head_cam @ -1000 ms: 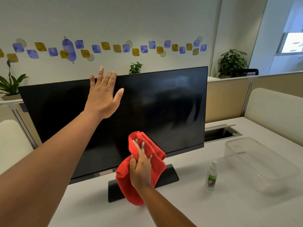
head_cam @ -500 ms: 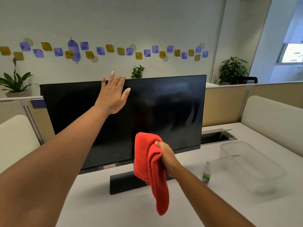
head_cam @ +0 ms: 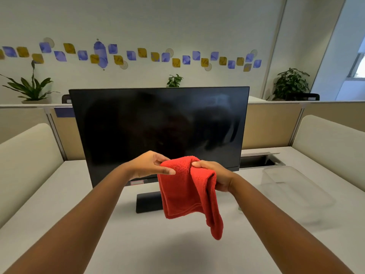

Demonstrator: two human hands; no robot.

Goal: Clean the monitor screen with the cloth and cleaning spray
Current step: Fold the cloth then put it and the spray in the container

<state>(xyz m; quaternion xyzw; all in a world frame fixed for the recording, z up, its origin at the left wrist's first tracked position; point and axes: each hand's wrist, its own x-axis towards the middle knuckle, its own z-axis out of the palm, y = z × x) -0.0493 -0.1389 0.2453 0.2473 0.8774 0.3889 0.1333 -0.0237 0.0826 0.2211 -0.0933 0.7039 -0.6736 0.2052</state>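
Monitor screen, dark and faintly smeared, is shown upright on the desk. Before it, a folded red cloth is pinched by the left hand and clasped by the right hand.

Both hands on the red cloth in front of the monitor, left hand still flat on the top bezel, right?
Not quite. In the head view the left hand is off the monitor; it pinches the red cloth's top edge, while the right hand grips the other side. Both hold it in front of the screen.
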